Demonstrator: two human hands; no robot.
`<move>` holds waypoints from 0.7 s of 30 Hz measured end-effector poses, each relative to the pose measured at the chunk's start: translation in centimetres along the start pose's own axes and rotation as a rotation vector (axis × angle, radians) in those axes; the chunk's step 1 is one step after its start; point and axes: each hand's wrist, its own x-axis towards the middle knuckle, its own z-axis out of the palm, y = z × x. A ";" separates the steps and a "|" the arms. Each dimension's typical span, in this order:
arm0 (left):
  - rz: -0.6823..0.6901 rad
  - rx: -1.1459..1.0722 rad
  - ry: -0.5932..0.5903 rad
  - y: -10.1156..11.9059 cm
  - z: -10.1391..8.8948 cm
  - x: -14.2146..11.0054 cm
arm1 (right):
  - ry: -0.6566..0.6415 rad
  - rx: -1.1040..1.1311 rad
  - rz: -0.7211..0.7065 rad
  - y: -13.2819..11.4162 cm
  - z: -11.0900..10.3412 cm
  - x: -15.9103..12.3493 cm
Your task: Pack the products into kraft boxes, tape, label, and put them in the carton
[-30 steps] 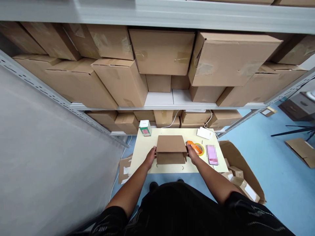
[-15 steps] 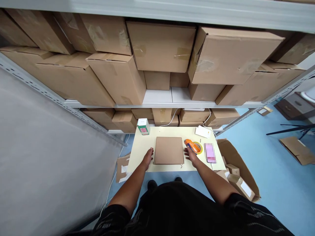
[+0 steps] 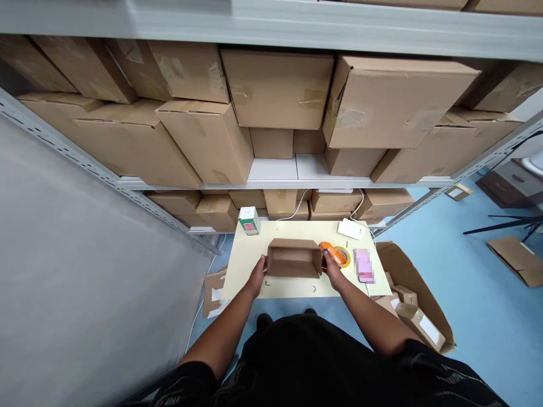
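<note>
A small brown cardboard box [image 3: 296,268] sits at the middle of the cream table [image 3: 241,277], its open side turned up toward me and its inside bare. My left hand [image 3: 257,275] grips the box's left end, and my right hand [image 3: 333,270] grips the right end. Part of the fingers of each hand is hidden against the box walls. Just beyond my right hand lies an orange tape dispenser [image 3: 332,252] with a roll of yellowish tape [image 3: 347,258].
On the table are a green-and-white carton [image 3: 249,220], a white box [image 3: 351,228] and a blurred pink item [image 3: 364,265]. Shelves packed with cardboard boxes [image 3: 278,90] rise behind. A large open carton [image 3: 424,288] holding smaller boxes stands at the right, a wall [image 3: 85,254] at the left.
Both hands have closed in onto the ends of the cardboard box. Before, its closed flat face showed; now it is turned so that its open side shows. The view has shifted slightly.
</note>
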 end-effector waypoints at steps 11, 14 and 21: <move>0.064 0.035 -0.012 1.0 0.4 1.0 | 0.033 0.039 0.038 -1.3 1.5 0.8; 0.056 0.046 -0.009 0.2 0.1 0.8 | 0.047 0.040 0.053 -1.0 1.3 0.7; 0.023 0.050 0.047 0.3 -0.7 1.4 | 0.116 0.020 0.010 -0.7 1.0 -0.8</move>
